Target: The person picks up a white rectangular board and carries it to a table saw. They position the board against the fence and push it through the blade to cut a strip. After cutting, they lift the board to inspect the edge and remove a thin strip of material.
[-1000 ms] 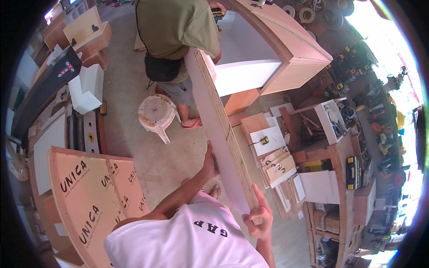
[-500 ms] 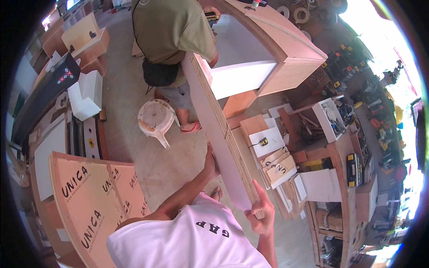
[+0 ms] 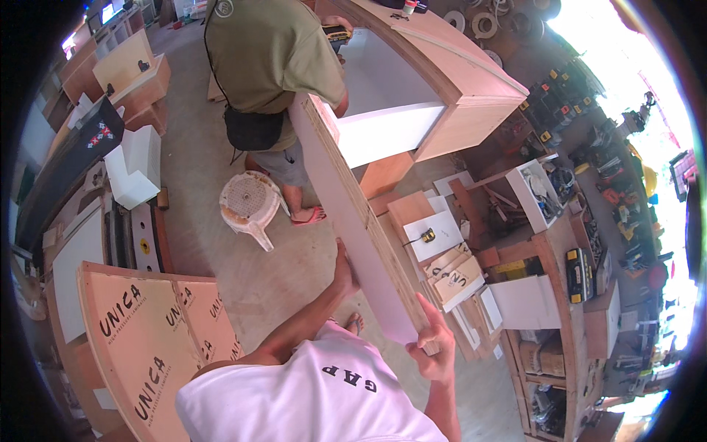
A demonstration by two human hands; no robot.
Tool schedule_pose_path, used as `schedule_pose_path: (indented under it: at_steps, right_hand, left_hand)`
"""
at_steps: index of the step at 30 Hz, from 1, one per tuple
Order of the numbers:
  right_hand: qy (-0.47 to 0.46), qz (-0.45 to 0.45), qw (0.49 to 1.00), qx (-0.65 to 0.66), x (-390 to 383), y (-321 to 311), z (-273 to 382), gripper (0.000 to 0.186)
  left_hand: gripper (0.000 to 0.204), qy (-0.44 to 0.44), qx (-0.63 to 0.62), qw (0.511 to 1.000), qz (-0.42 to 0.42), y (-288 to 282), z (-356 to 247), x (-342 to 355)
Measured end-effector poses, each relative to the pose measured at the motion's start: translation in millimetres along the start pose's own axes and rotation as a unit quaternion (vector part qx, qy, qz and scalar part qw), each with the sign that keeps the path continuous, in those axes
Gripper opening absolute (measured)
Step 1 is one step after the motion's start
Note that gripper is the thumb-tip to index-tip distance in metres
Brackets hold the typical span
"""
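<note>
A long laminated board point(image 3: 361, 228), pale on its broad face and raw plywood along its edge, stands on edge and runs from the near worker toward a large curved cabinet point(image 3: 449, 81) at the far side of the workshop floor. The left hand point(image 3: 343, 271) lies flat against the pale face partway along, fingers spread rather than wrapped, apparently to steady the panel against tipping. The right hand point(image 3: 436, 346) closes around the near end, thumb on the pale face and fingers curled over the plywood edge, probably carrying weight and steering. A second person point(image 3: 269, 66) in an olive shirt with a black waist bag stands at the far end beside the cabinet, where the board's upper corner rests near that person's arm; whether that person holds the board cannot be told. A white plastic stool point(image 3: 249, 202) sits on the floor just left of the board, near the second person's sandalled foot. To the right, flat offcuts and a white panel point(image 3: 434, 236) bearing a small yellow tape measure point(image 3: 428, 236) lie on the floor, beside tan sheets with dark printed lettering point(image 3: 456, 276). At lower left, a large curved tan sheet point(image 3: 140, 331) carries repeated bold black lettering set diagonally. Shelving with tools point(image 3: 582, 258) lines the right wall.
</note>
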State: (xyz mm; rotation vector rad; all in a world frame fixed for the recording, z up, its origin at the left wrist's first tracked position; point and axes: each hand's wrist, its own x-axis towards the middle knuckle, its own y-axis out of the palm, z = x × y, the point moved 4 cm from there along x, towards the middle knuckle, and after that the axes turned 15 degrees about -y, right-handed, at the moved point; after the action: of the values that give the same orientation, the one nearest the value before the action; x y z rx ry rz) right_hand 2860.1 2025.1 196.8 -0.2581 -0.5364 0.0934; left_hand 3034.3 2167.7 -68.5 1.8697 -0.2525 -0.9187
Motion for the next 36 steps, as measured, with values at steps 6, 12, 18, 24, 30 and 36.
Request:
schedule_pose_path:
  at_steps: [6,12,18,24,30,36]
  right_hand:
    - [-0.003,-0.007,1.000,-0.005,-1.6,-1.8,-9.2,0.030]
    - [0.028,-0.034,0.999,-0.002,-6.7,-10.2,-18.3,0.031]
    - [0.030,-0.048,0.998,-0.001,-13.7,-17.3,-34.2,0.032]
    - [0.065,-0.067,0.996,0.000,-23.2,-12.7,-37.9,0.033]
    - [0.046,-0.061,0.997,-0.011,-16.4,-15.8,-36.0,0.034]
    - [0.034,-0.052,0.998,0.003,-22.2,-20.9,-41.3,0.035]
  left_hand:
    - [0.093,0.007,-0.006,1.000,0.021,0.2,-3.9,8.8]
    - [0.089,-0.012,0.015,1.000,0.016,1.6,-2.8,14.3]
    - [0.093,0.009,0.008,0.999,0.038,-1.5,-2.9,31.0]
    - [0.092,-0.007,0.008,0.998,0.063,-15.6,-4.3,39.7]
    - [0.091,0.013,0.010,0.998,0.068,-14.2,-4.7,45.0]
    - [0.088,0.010,0.004,0.999,0.041,-10.2,-7.2,37.6]
